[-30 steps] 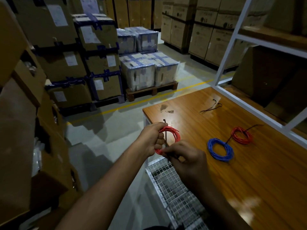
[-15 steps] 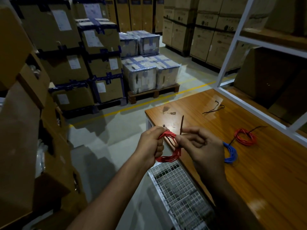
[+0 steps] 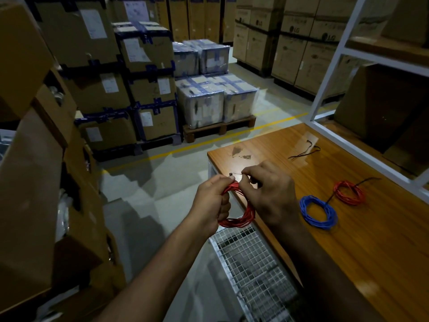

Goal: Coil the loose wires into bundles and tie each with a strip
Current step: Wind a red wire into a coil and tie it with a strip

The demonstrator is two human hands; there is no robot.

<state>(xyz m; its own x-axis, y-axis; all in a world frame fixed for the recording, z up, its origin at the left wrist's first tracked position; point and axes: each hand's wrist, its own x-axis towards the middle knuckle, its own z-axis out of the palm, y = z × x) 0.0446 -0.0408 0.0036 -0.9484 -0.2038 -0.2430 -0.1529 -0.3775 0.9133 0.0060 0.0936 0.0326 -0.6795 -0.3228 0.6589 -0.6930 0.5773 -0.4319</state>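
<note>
Your left hand (image 3: 214, 201) is wrapped around the left side of the red coil (image 3: 241, 216), fingers curled tight on the strands. The coil hangs in the air just off the near-left corner of the surface (image 3: 348, 240), above the wire mesh shelf (image 3: 250, 270). It stands roughly upright, ring face toward you, with the bottom arc sagging below both hands. Your right hand (image 3: 272, 194) is at the top of the ring, pinching the black strip (image 3: 235, 175) between fingertips. The strip runs about level, its long axis left to right, and the little square head points left, poking out past your knuckles. Can't tell if it's actually looped round the strands, your fingers cover that bit.

Over on the surface, a blue coil (image 3: 318, 212) lies flat to the right of your right hand, and just beyond it a second red coil (image 3: 349, 192) also lies flat, with a dark strip tail sticking out toward the back right. A couple of spare strips (image 3: 305, 151) sit farther back, well apart from the coils. The white rack frame (image 3: 329, 73) stands along the far right edge of the surface. Across the aisle there are stacked boxes (image 3: 148, 89) and a pallet (image 3: 219, 127) of wrapped cartons behind a yellow floor line.
</note>
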